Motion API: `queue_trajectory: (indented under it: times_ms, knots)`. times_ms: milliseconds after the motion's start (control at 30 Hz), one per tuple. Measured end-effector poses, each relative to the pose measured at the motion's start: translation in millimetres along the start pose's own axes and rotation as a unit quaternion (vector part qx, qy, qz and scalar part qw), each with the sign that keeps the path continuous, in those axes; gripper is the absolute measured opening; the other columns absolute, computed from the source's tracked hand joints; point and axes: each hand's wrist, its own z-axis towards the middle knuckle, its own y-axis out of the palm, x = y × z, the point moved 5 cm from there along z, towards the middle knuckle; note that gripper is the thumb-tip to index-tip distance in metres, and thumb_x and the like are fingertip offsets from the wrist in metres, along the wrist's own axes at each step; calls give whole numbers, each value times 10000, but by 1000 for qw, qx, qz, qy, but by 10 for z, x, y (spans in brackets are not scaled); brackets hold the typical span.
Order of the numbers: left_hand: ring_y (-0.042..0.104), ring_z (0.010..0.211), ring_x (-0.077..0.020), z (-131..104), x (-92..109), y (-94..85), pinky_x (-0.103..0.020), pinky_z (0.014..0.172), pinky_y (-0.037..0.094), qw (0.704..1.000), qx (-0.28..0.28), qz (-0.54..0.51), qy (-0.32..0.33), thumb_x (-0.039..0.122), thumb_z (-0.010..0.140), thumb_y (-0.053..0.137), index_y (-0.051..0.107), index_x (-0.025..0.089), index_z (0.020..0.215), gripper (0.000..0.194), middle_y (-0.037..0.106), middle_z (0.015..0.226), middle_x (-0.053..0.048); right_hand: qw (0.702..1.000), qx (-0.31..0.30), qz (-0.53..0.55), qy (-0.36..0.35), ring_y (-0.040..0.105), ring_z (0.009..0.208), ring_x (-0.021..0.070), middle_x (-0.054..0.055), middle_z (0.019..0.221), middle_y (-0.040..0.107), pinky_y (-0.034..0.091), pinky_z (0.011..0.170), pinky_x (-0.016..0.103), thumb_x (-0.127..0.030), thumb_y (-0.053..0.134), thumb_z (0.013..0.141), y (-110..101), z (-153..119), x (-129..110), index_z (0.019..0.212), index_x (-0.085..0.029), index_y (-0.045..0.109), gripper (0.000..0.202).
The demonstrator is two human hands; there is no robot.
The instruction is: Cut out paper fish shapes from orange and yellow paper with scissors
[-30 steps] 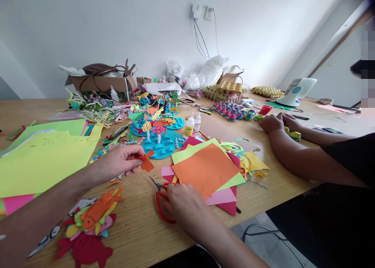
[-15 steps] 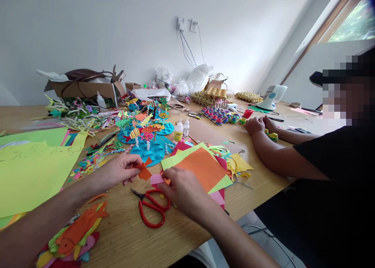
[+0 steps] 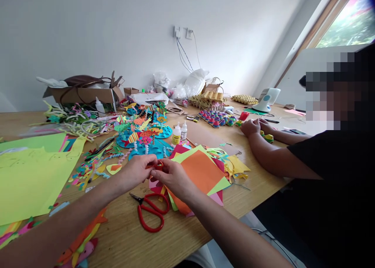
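My left hand (image 3: pixel 143 167) and my right hand (image 3: pixel 175 177) meet above the table, fingertips pinched together on a small piece of orange paper (image 3: pixel 159 165). Most of that piece is hidden by the fingers. Below the hands lie scissors (image 3: pixel 142 201) with red handles, untouched, blades pointing left. My right hand is over the left edge of a stack of coloured sheets, with an orange sheet (image 3: pixel 202 170) on top. Beyond my hands stand blue paper bases (image 3: pixel 152 149) carrying colourful paper fish. A pile of cut fish shapes (image 3: pixel 83 240) lies partly behind my left forearm.
Two glue bottles (image 3: pixel 176 135) stand behind the stack. Yellow-green sheets (image 3: pixel 35 178) cover the left side, with paper scraps beside them. A cardboard box (image 3: pixel 84 97) and egg trays (image 3: pixel 209 97) stand along the wall. A co-worker's hands (image 3: pixel 252 126) rest on the table at right.
My hands, apart before, have come together; the left moved right with the orange piece. The view shifted slightly. The scissors stay on the table.
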Motion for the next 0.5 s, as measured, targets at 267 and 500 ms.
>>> queue_trajectory:
  times_ms: [267,500]
  knots:
    - [567,787,-211,180,253,82,-320,698,444,986,48,144,62,21,734,413,520,181,756,194,588,823,-58,994,71,73,-31,584,525,111,-45,543,578,500,581,248,-303,621,685,-205,165,70,642,-147,611,161]
    - [591,789,-231,403,486,203,-339,665,460,979,51,176,90,5,810,378,566,125,949,263,584,940,-104,981,138,130,-50,595,550,123,-43,542,594,519,629,282,-322,669,681,-487,234,76,687,-138,632,188]
